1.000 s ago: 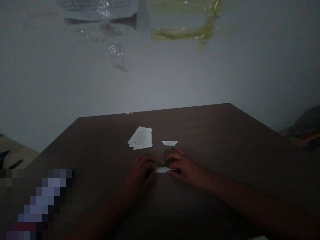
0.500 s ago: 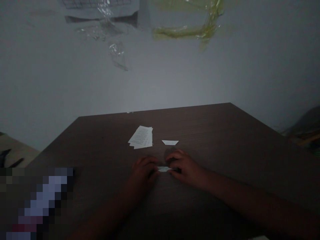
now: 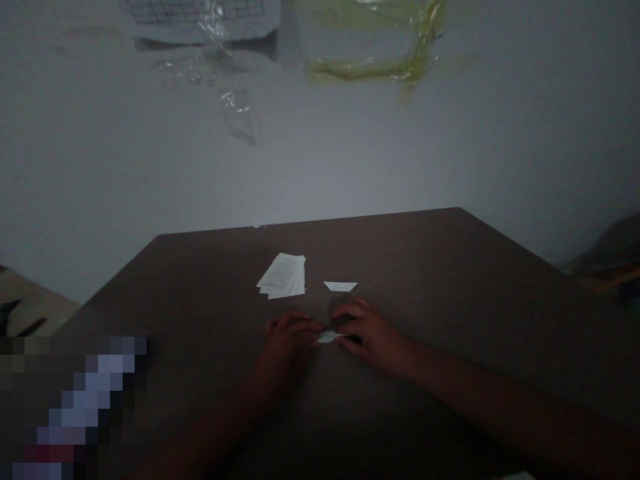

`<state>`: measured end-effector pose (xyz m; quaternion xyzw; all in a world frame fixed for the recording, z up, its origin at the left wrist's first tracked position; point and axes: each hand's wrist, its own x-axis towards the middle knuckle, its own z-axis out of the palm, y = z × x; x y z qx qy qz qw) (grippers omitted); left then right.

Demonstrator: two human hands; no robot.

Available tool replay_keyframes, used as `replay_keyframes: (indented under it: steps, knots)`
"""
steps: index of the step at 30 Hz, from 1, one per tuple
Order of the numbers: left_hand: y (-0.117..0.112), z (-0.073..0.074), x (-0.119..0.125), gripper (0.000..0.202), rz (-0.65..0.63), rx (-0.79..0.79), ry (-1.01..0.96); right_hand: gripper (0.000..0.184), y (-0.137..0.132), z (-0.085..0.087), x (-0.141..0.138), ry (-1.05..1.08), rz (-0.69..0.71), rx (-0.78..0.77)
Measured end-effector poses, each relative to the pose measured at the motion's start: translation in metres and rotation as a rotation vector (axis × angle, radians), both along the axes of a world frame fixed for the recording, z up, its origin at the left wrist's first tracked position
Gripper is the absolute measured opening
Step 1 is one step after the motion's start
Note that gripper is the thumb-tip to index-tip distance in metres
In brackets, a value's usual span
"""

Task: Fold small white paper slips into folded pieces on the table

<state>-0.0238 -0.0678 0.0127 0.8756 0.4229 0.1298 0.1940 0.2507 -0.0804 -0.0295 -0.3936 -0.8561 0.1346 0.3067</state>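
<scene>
On the dark wooden table (image 3: pixel 450 280), my left hand (image 3: pixel 287 343) and my right hand (image 3: pixel 373 333) meet over a small folded white paper piece (image 3: pixel 329 337). Both hands press down on it with curled fingers, one at each end. Only a short strip of the paper shows between them. Beyond my hands lies a small stack of printed paper slips (image 3: pixel 283 275), and to its right a folded white trapezoid of paper (image 3: pixel 340 286).
The table stands against a pale wall (image 3: pixel 320 167). Taped sheets and clear plastic (image 3: pixel 235 113) hang high on the wall. A blurred patch covers the lower left corner. Dark objects sit off the table at the far right edge.
My left hand has slid a little to the right over the paper piece, so less of it shows. The right hand has barely moved.
</scene>
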Motion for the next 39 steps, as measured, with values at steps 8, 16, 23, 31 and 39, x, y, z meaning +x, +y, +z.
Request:
replay_keyframes:
  steps: [8, 16, 23, 31, 39]
  knots:
    - [0.004, -0.007, -0.004, 0.034, 0.091, 0.046, -0.019, 0.01, -0.003, 0.008, 0.001, -0.027, -0.196, 0.047]
    - [0.005, -0.008, -0.008, 0.031, 0.059, 0.09, -0.017, 0.003, -0.002, 0.003, 0.001, -0.044, -0.173, 0.017]
    - [0.006, -0.008, -0.007, 0.034, 0.067, 0.091, 0.023, 0.01, 0.002, 0.002, 0.002, 0.032, -0.13, -0.102]
    - [0.007, -0.009, -0.005, 0.034, 0.083, 0.068, 0.012, 0.006, 0.003, 0.012, 0.003, -0.039, -0.117, -0.204]
    - [0.005, -0.011, -0.006, 0.029, 0.085, 0.087, 0.018, 0.016, 0.002, 0.015, 0.002, -0.106, -0.075, -0.192]
